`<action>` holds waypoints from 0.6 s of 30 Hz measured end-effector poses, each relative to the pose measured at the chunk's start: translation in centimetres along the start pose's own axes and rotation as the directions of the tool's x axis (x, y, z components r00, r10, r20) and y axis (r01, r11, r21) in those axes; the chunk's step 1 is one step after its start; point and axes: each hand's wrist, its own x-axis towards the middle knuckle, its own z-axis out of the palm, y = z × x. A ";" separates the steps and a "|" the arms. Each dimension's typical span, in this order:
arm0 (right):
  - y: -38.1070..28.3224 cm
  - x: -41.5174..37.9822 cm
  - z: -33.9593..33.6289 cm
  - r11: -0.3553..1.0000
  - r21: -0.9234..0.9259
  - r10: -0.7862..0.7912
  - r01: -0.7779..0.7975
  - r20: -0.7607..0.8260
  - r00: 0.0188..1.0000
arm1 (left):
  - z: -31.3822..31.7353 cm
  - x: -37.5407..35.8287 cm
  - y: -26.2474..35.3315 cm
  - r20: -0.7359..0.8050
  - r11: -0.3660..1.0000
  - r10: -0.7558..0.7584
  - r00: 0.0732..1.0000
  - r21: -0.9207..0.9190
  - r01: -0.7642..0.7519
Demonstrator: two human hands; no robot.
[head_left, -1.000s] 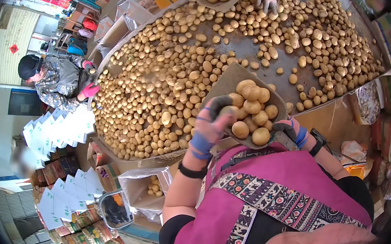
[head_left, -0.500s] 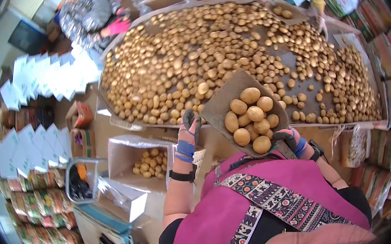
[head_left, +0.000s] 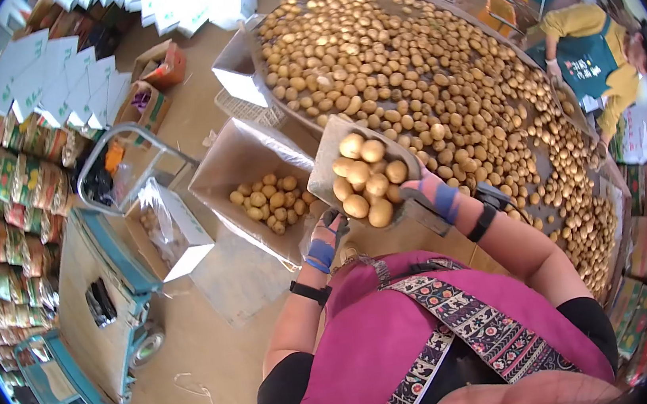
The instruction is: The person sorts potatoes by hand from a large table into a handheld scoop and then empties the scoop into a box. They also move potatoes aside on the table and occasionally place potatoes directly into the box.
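Note:
Several potatoes (head_left: 369,181) lie in a scoop (head_left: 325,156), whose handle is in the grip of my gloved right hand (head_left: 433,196). My gloved left hand (head_left: 326,237) is at the scoop's lower left, beside the box; its fingers look bent, and whether they touch the scoop is unclear. Just left of the scoop stands an open box (head_left: 227,163) with a plastic liner and a layer of potatoes (head_left: 272,201) at its bottom. Behind the scoop spreads a large table heaped with loose potatoes (head_left: 403,57).
A co-worker (head_left: 591,64) in a dark apron stands at the table's far right. A smaller box (head_left: 191,245) with plastic, a blue-framed cart (head_left: 117,249) and a metal-framed basket (head_left: 124,133) are at left. Stacked sacks (head_left: 17,173) line the left side.
My view has turned left. The scoop of potatoes has come from over the table edge to beside the lined box, still in my right hand. My left hand is now near the box.

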 end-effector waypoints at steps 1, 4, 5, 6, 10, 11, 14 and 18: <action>0.7 0.4 0.6 0.998 0.045 0.037 -0.036 -0.021 0.999 | -1.7 0.8 -1.9 -0.016 1.000 0.007 1.000 -0.018 -0.007; -2.8 3.3 3.4 0.981 0.110 0.142 -0.161 0.160 0.977 | -3.9 1.1 -3.9 -0.093 0.665 0.102 0.990 0.747 0.001; -3.3 4.1 4.1 0.980 -0.136 0.161 -0.145 0.114 0.980 | -4.3 0.7 -4.5 -0.111 0.677 0.107 0.988 0.736 0.009; -3.8 4.7 4.7 0.919 -0.373 0.163 -0.127 0.066 0.984 | -4.9 0.4 -5.4 0.061 0.613 0.081 0.995 0.784 -0.098; -7.5 4.8 6.2 0.762 -0.631 0.212 -0.145 0.032 0.977 | -2.3 -3.5 -0.8 0.192 0.093 -0.086 0.978 0.978 -0.185; -7.3 4.7 6.1 0.730 -0.675 0.164 -0.108 0.019 0.986 | -2.7 -3.7 -0.8 0.264 -0.073 -0.080 0.961 0.960 -0.269; -10.1 3.7 5.9 0.745 -0.660 0.123 -0.095 -0.005 0.992 | -1.0 -5.3 2.8 0.175 0.005 -0.130 0.976 0.984 -0.175; -8.2 2.2 2.0 0.817 -0.565 0.065 -0.116 -0.109 0.992 | 0.6 -6.2 5.6 0.084 0.234 -0.105 0.991 0.970 -0.057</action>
